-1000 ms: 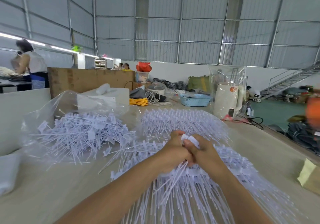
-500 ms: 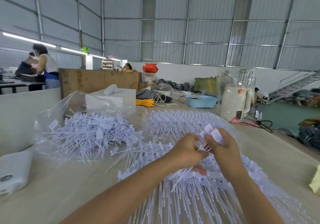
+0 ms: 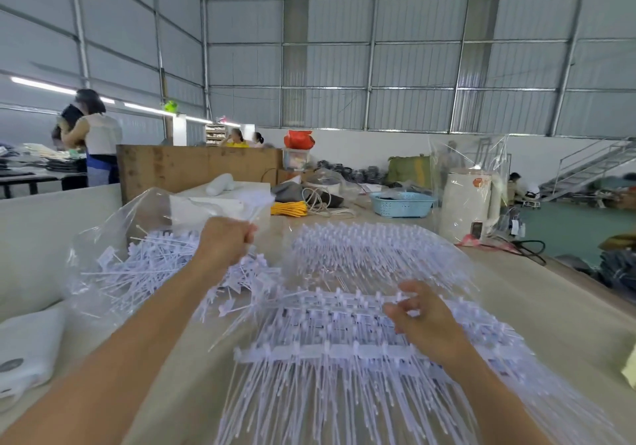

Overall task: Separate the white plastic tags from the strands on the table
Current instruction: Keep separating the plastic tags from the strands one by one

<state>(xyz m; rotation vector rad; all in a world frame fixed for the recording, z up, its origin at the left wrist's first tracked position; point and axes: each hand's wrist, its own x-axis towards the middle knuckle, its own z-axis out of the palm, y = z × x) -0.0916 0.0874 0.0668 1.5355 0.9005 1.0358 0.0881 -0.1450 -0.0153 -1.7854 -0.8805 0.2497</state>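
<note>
- The table (image 3: pixel 537 293) is buried in white plastic: rows of uncut strands (image 3: pixel 344 334) fanned out right in front of the person, another sheet of them further back, and a clear plastic bag (image 3: pixel 113 234) on the left holding the loose pile of separated tags (image 3: pixel 151 265).
- Big change: half a second ago both hands were bunched together over the middle rows working a tag loose, and now they've split apart.
- The left hand (image 3: pixel 225 239) has swung out over the bag, fingers curled tight around a small bunch of tags (image 3: pixel 256 203) that sticks up blurry above the fist. Looks to me like it's about to dump them on the pile.
- The right hand (image 3: pixel 421 320) has dropped back onto the strands, fingers loosely bent with the tips touching a row. Can't really tell if it's pinching a tag yet or just feeling for the next one.
- So I'd say one batch is done and the next is starting, with loads of rows still to go.
</note>
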